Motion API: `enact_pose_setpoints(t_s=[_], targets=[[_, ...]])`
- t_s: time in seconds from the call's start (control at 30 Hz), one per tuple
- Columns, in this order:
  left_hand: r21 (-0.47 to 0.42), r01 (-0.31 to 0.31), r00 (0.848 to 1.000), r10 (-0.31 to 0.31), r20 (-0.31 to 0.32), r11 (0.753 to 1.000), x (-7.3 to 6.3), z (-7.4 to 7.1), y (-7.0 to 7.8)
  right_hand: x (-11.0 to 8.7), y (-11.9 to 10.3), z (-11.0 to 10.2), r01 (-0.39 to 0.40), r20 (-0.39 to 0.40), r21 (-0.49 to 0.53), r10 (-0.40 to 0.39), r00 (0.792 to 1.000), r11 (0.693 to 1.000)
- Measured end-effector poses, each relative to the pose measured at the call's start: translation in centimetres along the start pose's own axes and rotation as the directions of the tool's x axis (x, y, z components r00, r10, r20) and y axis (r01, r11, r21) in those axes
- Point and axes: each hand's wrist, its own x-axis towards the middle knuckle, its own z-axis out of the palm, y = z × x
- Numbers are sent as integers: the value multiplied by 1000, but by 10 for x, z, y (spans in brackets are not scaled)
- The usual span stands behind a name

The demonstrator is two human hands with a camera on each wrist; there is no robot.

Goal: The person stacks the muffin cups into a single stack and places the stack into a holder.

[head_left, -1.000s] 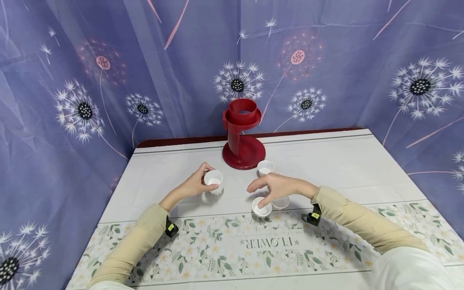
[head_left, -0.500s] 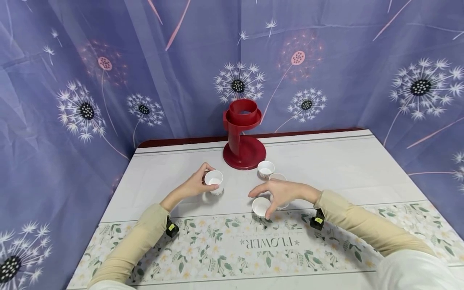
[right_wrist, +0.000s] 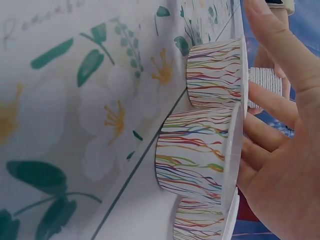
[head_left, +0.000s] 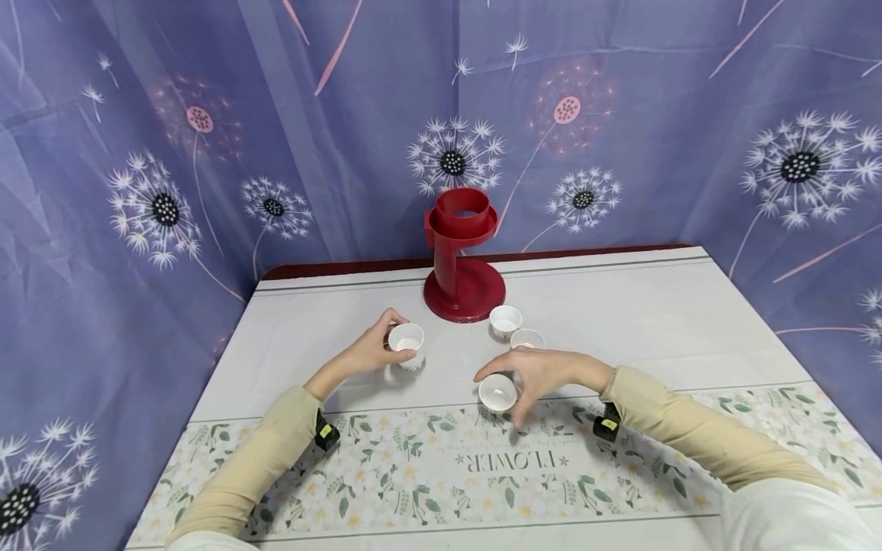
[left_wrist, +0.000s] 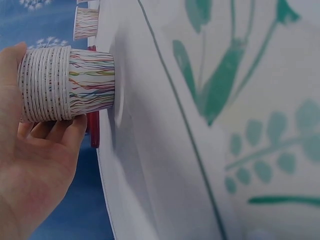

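Observation:
My left hand (head_left: 372,348) holds a stack of nested white paper cups (head_left: 406,340) at the table's left-centre. In the left wrist view, thumb and fingers wrap the stacked rims, and the lowest cup (left_wrist: 92,80) shows coloured wavy lines. My right hand (head_left: 544,373) hovers around a single paper cup (head_left: 498,394), its fingers along the far side and its thumb spread apart from the rim. Beyond that hand stand a paper cup (head_left: 505,321) and a second paper cup (head_left: 527,338). The right wrist view shows a paper cup (right_wrist: 192,152) under the palm.
A red stand (head_left: 448,275) with a round base and an open ring on top is at the table's back. The white tablecloth (head_left: 620,306) has a floral band (head_left: 413,490) along the front. A purple dandelion curtain (head_left: 358,153) hangs behind.
My right hand has drawn slightly right and nearer, its thumb moving from inside the front cup to outside it, apart from the rim. My left hand and the stack have stayed put.

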Motion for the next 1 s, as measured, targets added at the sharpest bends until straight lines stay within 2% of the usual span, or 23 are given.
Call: enact_pose_setpoints(t_s=[0.37, 0.53, 0.77, 1.0], targets=[[-9, -1, 1000, 1, 0, 1000, -1, 1, -2, 0, 0, 3, 57, 3, -86, -57, 998, 995], [-13, -13, 1000, 13, 10, 1000, -1, 1, -3, 1, 0, 4, 46, -19, -115, -49, 999, 992], [-9, 11, 1000, -11, 2, 1000, -1, 1, 0, 3, 0, -1, 40, -62, -86, -46, 997, 995], [-2, 3, 1000, -3, 0, 1000, 0, -1, -1, 6, -1, -4, 29, -84, -73, -35, 996, 997]])
